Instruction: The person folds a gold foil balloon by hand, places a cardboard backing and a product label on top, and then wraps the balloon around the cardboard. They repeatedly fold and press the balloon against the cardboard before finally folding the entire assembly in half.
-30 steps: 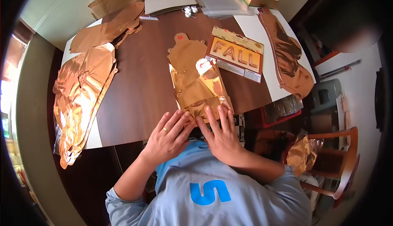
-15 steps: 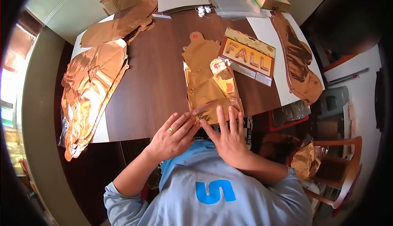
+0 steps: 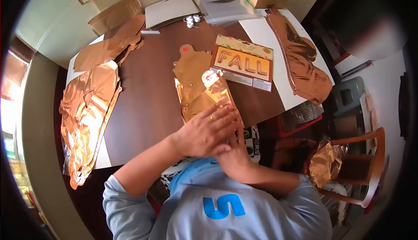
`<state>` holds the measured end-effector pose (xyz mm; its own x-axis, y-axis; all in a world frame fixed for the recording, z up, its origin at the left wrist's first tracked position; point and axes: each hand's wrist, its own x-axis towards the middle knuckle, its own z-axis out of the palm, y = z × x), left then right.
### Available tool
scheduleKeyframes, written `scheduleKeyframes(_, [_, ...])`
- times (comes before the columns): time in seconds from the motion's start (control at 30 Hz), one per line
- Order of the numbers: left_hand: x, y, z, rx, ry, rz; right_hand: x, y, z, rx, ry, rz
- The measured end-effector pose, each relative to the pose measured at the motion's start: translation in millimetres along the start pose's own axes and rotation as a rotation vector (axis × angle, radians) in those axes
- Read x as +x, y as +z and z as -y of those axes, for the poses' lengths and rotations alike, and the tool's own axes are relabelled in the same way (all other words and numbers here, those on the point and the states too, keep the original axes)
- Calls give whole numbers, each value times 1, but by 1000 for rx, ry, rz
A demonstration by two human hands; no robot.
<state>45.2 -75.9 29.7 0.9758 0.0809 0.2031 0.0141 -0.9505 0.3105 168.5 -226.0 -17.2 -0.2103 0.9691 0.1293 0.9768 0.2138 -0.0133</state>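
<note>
Head view: the left hand (image 3: 210, 127), fingers extended and close together, crosses over the right hand (image 3: 237, 158), which is partly covered, so whether it pinches anything cannot be told. Both hands are at the near end of a copper-coloured foil piece (image 3: 195, 83) on the worktop (image 3: 146, 87), with a FALL packet (image 3: 242, 63) just beside it and stacked foil sheets (image 3: 88, 103) to the left

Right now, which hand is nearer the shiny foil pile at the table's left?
Left. The left hand is right of the foil pile; the right hand is farther right, partly beneath the left.
</note>
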Motion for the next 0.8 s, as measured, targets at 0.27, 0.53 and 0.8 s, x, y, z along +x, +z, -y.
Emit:
scheduleKeyframes(0.27, [38,-4,82,170,-101,33,2,-10,-4,99,-26,-21])
scheduleKeyframes(0.53, [17,-25,93,115,-335,-223,5,-16,-7,76,-59,-9])
scheduleKeyframes(0.8, [-72,-4,-33,110,-512,-527,18,-50,-20,164,-106,49])
